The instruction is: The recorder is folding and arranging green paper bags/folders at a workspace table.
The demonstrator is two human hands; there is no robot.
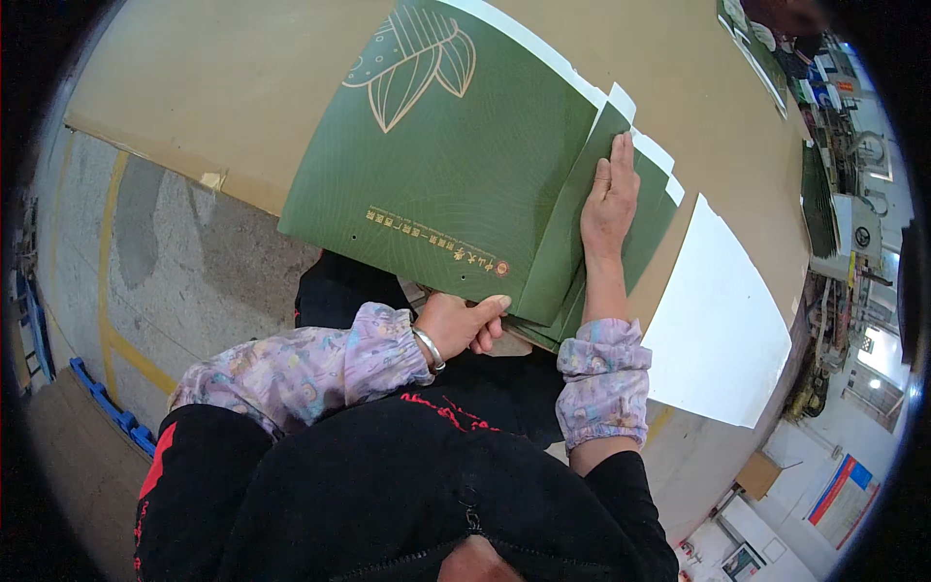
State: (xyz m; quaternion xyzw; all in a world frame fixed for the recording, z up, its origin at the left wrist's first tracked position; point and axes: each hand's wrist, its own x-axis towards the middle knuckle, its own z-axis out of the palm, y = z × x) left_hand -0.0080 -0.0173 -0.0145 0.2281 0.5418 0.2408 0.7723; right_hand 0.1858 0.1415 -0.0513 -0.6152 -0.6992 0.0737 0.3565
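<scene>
A flat green paper bag (427, 184) with a pale gold leaf print and small punched holes lies on the table, overhanging its near edge. White strips show along its far edge. My left hand (462, 322) pinches its near edge, thumb on top and fingers curled underneath. On its right side, my right hand (611, 209) lies flat over a folded green flap, with fingers stretched out and pointing away from me. More green layers show beneath and to the right of that hand; I cannot tell how many sheets are stacked.
The brown board tabletop (213, 78) spreads beyond the bag. A white sheet (722, 320) lies to the right, past the table's near edge. More green pieces (819, 199) lie at the far right. A blue plastic edge (112, 403) shows at lower left above the concrete floor (184, 252).
</scene>
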